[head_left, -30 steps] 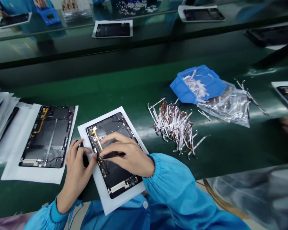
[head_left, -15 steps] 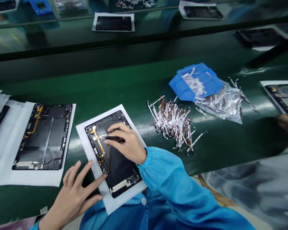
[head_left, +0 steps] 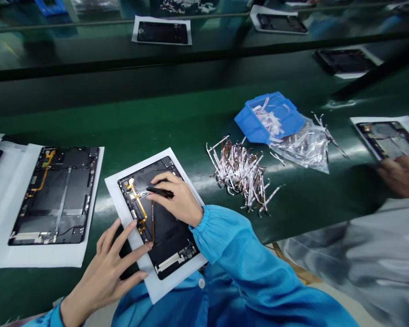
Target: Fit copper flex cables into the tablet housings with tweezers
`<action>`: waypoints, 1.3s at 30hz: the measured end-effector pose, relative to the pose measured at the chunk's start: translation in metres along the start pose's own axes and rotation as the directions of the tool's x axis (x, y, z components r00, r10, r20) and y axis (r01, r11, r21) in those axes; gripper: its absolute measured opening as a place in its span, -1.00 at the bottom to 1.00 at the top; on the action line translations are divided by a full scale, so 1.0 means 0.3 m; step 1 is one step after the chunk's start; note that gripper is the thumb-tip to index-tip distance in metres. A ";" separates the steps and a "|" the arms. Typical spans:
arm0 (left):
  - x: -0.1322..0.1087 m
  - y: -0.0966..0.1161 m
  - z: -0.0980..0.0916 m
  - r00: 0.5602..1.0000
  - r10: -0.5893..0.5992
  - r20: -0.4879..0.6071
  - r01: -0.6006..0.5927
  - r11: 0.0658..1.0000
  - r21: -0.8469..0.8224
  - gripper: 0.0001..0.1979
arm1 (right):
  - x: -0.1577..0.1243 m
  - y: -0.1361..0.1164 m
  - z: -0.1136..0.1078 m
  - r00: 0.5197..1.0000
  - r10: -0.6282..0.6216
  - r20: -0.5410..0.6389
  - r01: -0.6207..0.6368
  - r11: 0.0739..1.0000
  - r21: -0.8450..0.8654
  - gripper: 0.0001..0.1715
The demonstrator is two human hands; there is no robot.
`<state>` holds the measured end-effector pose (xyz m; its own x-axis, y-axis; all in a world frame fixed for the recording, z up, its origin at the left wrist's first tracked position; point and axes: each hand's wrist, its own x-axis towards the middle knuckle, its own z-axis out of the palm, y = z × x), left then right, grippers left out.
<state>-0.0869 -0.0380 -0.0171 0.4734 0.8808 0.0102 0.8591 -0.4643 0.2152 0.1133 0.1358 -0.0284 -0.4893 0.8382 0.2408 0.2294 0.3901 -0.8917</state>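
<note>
A dark tablet housing [head_left: 167,227] lies at a slant on a white sheet [head_left: 177,284] in front of me. My right hand [head_left: 179,200] is over its upper middle, fingers closed round black tweezers [head_left: 161,192]. A thin brown flex cable [head_left: 153,222] runs down the housing from below the tweezers. My left hand [head_left: 117,263] is open with fingers spread, the index fingertip on the housing's left edge by the cable's lower end. An orange flex cable [head_left: 138,202] sits along the left side. What the tweezer tips touch is too small to tell.
To the left, another tablet housing [head_left: 63,190] lies on white sheets. On the right are a pile of flex strips [head_left: 241,172], a blue bin [head_left: 289,122] and a clear plastic bag [head_left: 306,147]. A co-worker's hand [head_left: 400,175] touches another housing [head_left: 388,136]. More housings lie beyond the dark rail.
My view has shifted slightly, so the bin, pile and right-hand housing appear further left. Both my hands keep nearly the same places on the tablet housing. More of the co-worker's hand shows.
</note>
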 end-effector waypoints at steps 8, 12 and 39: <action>0.015 -0.006 0.007 0.999 0.013 -0.029 -0.014 1.000 -0.024 -0.52 | 0.000 0.011 0.010 1.000 0.018 0.018 -0.018 1.000 -0.016 -0.90; 0.013 -0.010 0.005 1.000 0.008 -0.019 -0.009 0.999 -0.040 -0.51 | 0.001 0.011 0.009 0.999 0.043 0.025 -0.044 0.999 0.011 -0.91; 0.020 -0.002 -0.006 1.000 -0.004 0.024 0.007 0.994 -0.112 -0.41 | 0.001 0.002 0.013 0.993 0.109 0.036 -0.111 0.992 0.058 -0.92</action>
<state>-0.0850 -0.0322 -0.0155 0.4742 0.8803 -0.0144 0.8353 -0.4446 0.3234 0.1101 0.1348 -0.0303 -0.4911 0.8616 0.1285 0.2326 0.2719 -0.9338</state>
